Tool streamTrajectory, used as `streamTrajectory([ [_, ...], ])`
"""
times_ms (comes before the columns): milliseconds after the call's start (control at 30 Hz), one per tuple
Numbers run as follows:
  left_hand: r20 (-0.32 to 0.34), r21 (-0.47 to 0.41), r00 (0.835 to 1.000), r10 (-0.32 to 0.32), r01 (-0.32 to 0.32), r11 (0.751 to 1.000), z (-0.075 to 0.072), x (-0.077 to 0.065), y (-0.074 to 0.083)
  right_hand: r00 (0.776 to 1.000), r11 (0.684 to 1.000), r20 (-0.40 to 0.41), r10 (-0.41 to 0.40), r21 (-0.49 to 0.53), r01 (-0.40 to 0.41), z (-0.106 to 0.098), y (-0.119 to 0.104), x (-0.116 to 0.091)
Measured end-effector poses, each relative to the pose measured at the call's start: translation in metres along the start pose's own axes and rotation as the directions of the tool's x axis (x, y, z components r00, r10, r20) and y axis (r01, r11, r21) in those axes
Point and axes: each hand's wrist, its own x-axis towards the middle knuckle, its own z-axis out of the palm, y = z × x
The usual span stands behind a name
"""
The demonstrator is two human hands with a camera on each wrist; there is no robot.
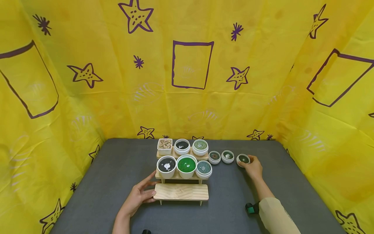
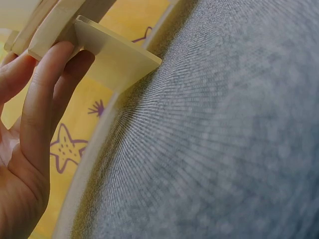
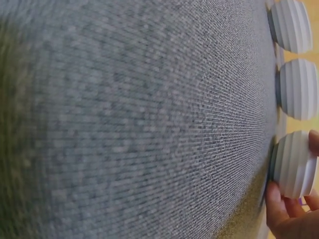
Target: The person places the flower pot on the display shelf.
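My left hand (image 1: 139,195) grips the left end of a tiered wooden stand (image 1: 181,192); in the left wrist view its fingers (image 2: 40,99) pinch the edge of a board. My right hand (image 1: 255,167) holds a small white ribbed pot (image 1: 243,159) with a dark green surface inside. In the right wrist view, thumb and fingers lie around that pot (image 3: 294,167), at the table surface. To its left stand two similar pots, one with a dark green surface (image 1: 227,156) and one with a brownish centre (image 1: 214,157).
On the stand's middle step sit a black-filled pot (image 1: 167,166), a bright green one (image 1: 187,165) and a grey-green one (image 1: 203,168). The top step bears a square pot of pebbles (image 1: 165,145) and two round pots. Yellow cloth walls (image 1: 163,107) surround the grey table (image 1: 117,169).
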Motion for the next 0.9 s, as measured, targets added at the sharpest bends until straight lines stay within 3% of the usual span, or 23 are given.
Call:
streamTrajectory([
  [467,0.000,-0.008,1.000,-0.004,0.004,1.000,0.000,0.000,-0.001,1.000,0.999,-0.019,-0.007,0.039,0.008,-0.006,-0.003,-0.006],
  [900,0.003,-0.015,1.000,-0.002,0.002,1.000,0.000,0.000,0.000,0.993,0.985,0.054,-0.103,0.142,0.094,-0.011,-0.042,-0.021],
])
